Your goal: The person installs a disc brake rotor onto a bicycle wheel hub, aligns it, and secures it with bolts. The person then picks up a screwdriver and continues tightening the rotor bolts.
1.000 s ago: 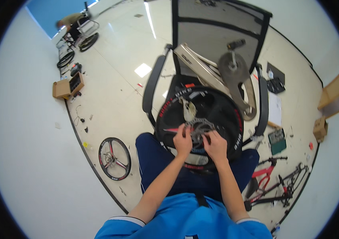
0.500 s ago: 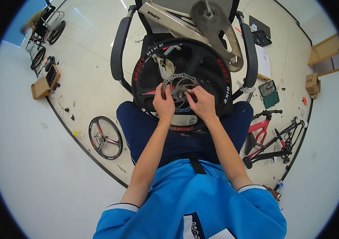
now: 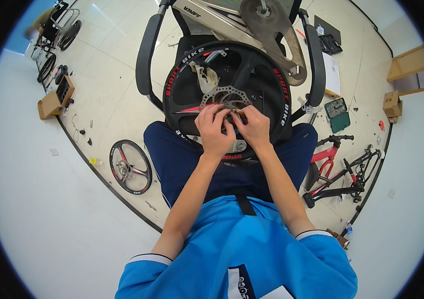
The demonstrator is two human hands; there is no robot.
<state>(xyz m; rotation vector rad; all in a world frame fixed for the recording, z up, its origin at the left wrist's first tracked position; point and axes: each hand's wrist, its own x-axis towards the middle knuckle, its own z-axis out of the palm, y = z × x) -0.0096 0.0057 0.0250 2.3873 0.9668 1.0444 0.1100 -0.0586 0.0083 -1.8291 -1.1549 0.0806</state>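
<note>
A black bicycle wheel with red and white lettering lies across my thighs and the seat of an office chair. At its centre sits a silver brake disc with a perforated edge, partly covered by my hands. My left hand bends its fingers in over the hub, thumb and fingertips close together. From the right, my right hand pinches at the same spot, its fingertips nearly touching the left ones. Whatever is between the fingers is too small or hidden to name. A crumpled whitish piece lies among the spokes.
The office chair's armrests flank the wheel, and a beige bicycle frame lies across its far part. Another wheel is on the floor at left. Right are a red-and-black bike frame, a green parts case and cardboard boxes.
My left hand has moved right, from the disc's left edge to the hub beside my right fingertips. The right hand stays at the hub. The whole view has shifted slightly.
</note>
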